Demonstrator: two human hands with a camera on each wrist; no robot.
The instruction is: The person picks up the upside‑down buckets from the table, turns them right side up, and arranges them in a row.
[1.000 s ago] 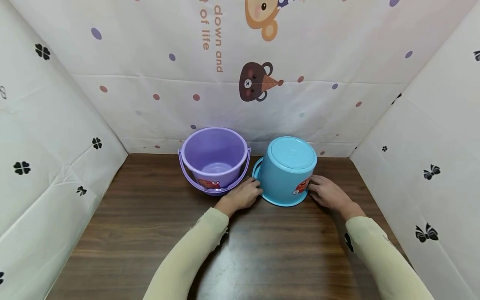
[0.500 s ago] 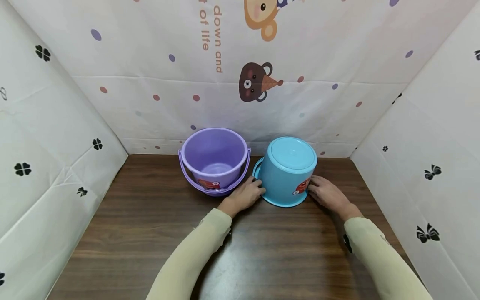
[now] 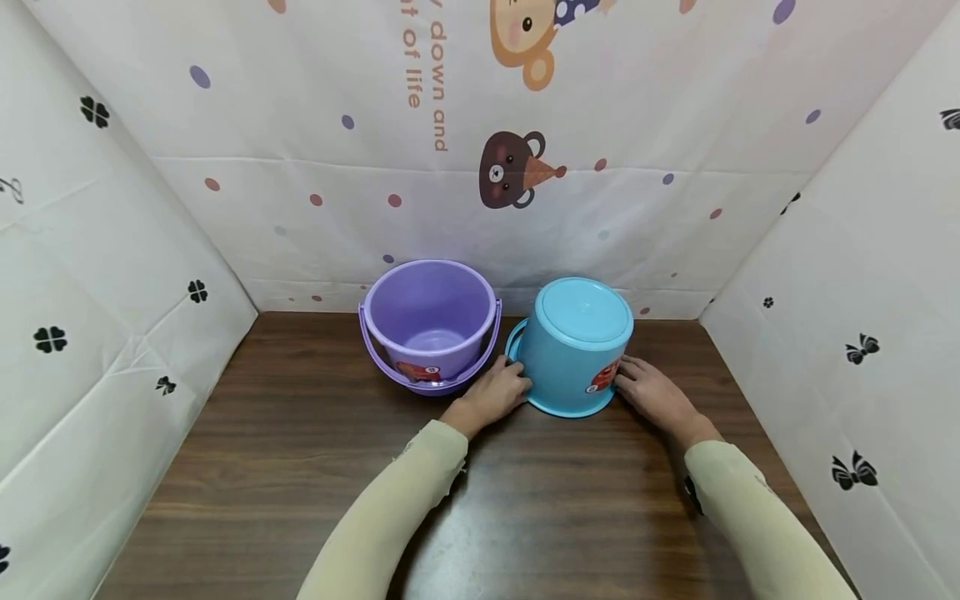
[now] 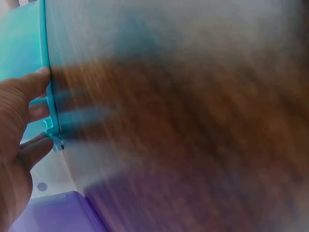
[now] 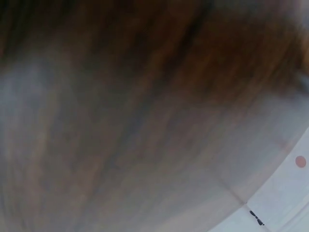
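Observation:
A light blue bucket (image 3: 573,358) stands upside down on the table, base up, its red label facing front right. My left hand (image 3: 495,390) grips its rim at the left, beside the blue handle (image 3: 515,337). In the left wrist view, that hand's fingers (image 4: 36,82) bend against the rim (image 4: 53,106). On the other side my right hand (image 3: 654,392) holds the bucket low by the rim, its fingertips partly hidden. To the left, a purple bucket (image 3: 431,308) stands upright with its handle (image 3: 427,385) hanging down in front.
The brown wood-grain table (image 3: 315,500) meets a patterned back wall covering (image 3: 300,233) just behind the buckets. White side coverings (image 3: 67,400) bound it left and right. The right wrist view shows mostly blurred table (image 5: 120,135).
My left hand has shifted slightly right along the blue bucket's side. The right hand and both buckets stay put; the head view tilts a little.

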